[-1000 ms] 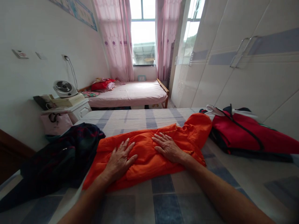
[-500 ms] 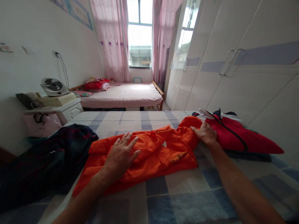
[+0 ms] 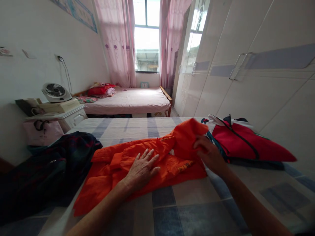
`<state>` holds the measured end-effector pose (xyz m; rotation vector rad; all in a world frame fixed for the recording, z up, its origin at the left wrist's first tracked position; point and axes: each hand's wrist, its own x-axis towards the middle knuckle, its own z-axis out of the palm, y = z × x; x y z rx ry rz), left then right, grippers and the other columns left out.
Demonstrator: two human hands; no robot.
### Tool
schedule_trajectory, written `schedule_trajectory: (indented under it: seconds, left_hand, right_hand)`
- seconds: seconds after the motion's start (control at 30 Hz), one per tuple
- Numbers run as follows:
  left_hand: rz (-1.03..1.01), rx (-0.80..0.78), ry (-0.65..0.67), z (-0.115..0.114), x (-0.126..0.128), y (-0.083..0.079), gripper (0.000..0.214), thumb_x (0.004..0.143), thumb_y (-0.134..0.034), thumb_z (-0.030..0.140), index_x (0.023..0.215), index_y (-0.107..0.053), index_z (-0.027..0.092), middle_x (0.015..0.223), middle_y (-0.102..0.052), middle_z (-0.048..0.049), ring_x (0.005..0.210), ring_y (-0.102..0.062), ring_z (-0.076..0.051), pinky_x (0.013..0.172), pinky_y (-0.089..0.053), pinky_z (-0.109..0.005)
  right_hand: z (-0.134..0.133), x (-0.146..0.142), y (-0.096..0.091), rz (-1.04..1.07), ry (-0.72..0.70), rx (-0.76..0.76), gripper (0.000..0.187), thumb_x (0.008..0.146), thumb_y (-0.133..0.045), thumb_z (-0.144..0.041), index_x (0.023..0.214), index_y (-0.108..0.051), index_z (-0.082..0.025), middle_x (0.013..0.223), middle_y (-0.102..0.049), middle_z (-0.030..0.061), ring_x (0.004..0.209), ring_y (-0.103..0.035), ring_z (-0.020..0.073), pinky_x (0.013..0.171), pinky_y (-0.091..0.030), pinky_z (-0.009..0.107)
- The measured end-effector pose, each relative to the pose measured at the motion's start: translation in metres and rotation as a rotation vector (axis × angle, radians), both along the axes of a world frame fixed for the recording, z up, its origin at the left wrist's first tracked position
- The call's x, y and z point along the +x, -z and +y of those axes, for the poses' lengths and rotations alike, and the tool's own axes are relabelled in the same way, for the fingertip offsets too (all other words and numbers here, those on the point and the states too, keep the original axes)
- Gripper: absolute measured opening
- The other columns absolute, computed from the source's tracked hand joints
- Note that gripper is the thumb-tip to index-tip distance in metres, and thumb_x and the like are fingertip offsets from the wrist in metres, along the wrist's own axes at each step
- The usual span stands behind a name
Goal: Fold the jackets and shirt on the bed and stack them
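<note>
An orange jacket lies partly folded across the checked bed. My left hand rests flat on its middle, fingers spread. At the jacket's right end my right hand has its fingers curled at the edge of the hood-like part, which stands raised and leans toward the body of the jacket. The right fingertips are partly in shadow against the cloth. Printed dark marks show on a strip near the jacket's front edge.
Right of the jacket, a red, white and black garment lies on a stack of folded clothes. A dark plaid garment is heaped on the left. The blue-and-white bedsheet spreads beneath. Beyond are a pink bed, a fan and a wardrobe.
My right hand has moved slightly left, and the hood-like part has been lifted and turned inward. My left hand has slid right along the jacket.
</note>
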<state>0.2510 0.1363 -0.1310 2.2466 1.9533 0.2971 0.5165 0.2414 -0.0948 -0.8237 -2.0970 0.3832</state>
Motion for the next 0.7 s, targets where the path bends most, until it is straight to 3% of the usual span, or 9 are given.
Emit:
schedule_trajectory:
  seconds: [0.1,0.17,0.23,0.33,0.43,0.5,0.6,0.7]
  left_hand:
    - [-0.047,0.08,-0.065,0.002,0.007,-0.006,0.05,0.092,-0.038,0.04,0.138,-0.041,0.02,0.147,-0.038,-0.0126,0.136,-0.031,-0.028,0.109,-0.026,-0.051]
    - [-0.076,0.192,-0.051,0.003,0.015,-0.01,0.049,0.092,-0.039,0.035,0.139,-0.04,0.021,0.148,-0.036,-0.0127,0.136,-0.032,-0.026,0.109,-0.028,-0.049]
    - [-0.09,0.284,0.05,0.005,0.025,-0.012,0.05,0.091,-0.044,0.033,0.14,-0.037,0.026,0.151,-0.03,-0.0106,0.137,-0.029,-0.026,0.109,-0.028,-0.048]
    - [-0.093,0.324,0.177,0.014,0.04,-0.016,0.053,0.087,-0.051,0.03,0.138,-0.039,0.028,0.148,-0.035,-0.0087,0.135,-0.033,-0.026,0.108,-0.031,-0.046]
    - [-0.104,0.281,0.098,0.028,0.048,-0.02,0.035,0.089,-0.046,0.024,0.122,-0.056,0.022,0.117,-0.061,-0.0084,0.108,-0.057,-0.022,0.093,-0.045,-0.035]
    - [-0.114,0.261,0.037,0.036,0.05,-0.022,0.03,0.09,-0.041,0.019,0.109,-0.064,0.021,0.097,-0.065,-0.0062,0.091,-0.061,-0.019,0.082,-0.048,-0.03]
    - [-0.114,0.283,-0.02,0.04,0.049,-0.023,0.038,0.089,-0.038,0.016,0.121,-0.057,0.023,0.099,-0.063,-0.0056,0.091,-0.06,-0.018,0.082,-0.048,-0.029]
    - [-0.007,0.263,-0.055,0.034,0.05,-0.017,0.039,0.09,-0.038,0.02,0.122,-0.057,0.029,0.1,-0.062,-0.0069,0.098,-0.058,-0.022,0.091,-0.044,-0.039]
  right_hand:
    - [-0.023,-0.018,0.024,-0.36,-0.203,0.004,0.021,0.065,-0.044,-0.003,0.072,-0.054,-0.021,0.091,-0.063,0.0043,0.096,-0.055,0.0203,0.093,-0.037,0.038]
    - [-0.029,-0.025,0.038,-0.455,-0.25,0.0,0.023,0.065,-0.043,-0.001,0.073,-0.053,-0.02,0.081,-0.061,0.0026,0.089,-0.055,0.0186,0.09,-0.037,0.037]
    - [-0.03,-0.027,0.044,-0.468,-0.247,-0.003,0.025,0.065,-0.043,0.0,0.077,-0.054,-0.02,0.084,-0.061,0.0026,0.091,-0.055,0.0181,0.091,-0.036,0.036]
    - [-0.034,-0.023,0.04,-0.465,-0.257,-0.012,0.025,0.069,-0.044,-0.001,0.081,-0.056,-0.02,0.089,-0.063,0.0023,0.094,-0.056,0.0177,0.091,-0.037,0.034]
    - [-0.039,-0.014,0.026,-0.433,-0.209,-0.033,0.02,0.079,-0.045,-0.007,0.083,-0.057,-0.022,0.087,-0.064,0.001,0.085,-0.059,0.016,0.082,-0.042,0.03]
    - [-0.039,-0.009,0.017,-0.298,-0.101,0.025,0.019,0.084,-0.043,-0.011,0.09,-0.058,-0.022,0.094,-0.065,0.0028,0.09,-0.059,0.016,0.082,-0.044,0.029]
    - [-0.032,-0.008,0.012,-0.099,0.089,0.197,0.026,0.088,-0.045,-0.022,0.112,-0.055,-0.02,0.123,-0.058,0.0095,0.117,-0.05,0.0206,0.099,-0.037,0.037]
    - [-0.019,-0.014,0.025,-0.255,0.029,0.151,0.034,0.091,-0.044,-0.032,0.121,-0.056,-0.023,0.131,-0.055,0.0075,0.128,-0.041,0.0242,0.106,-0.03,0.046]
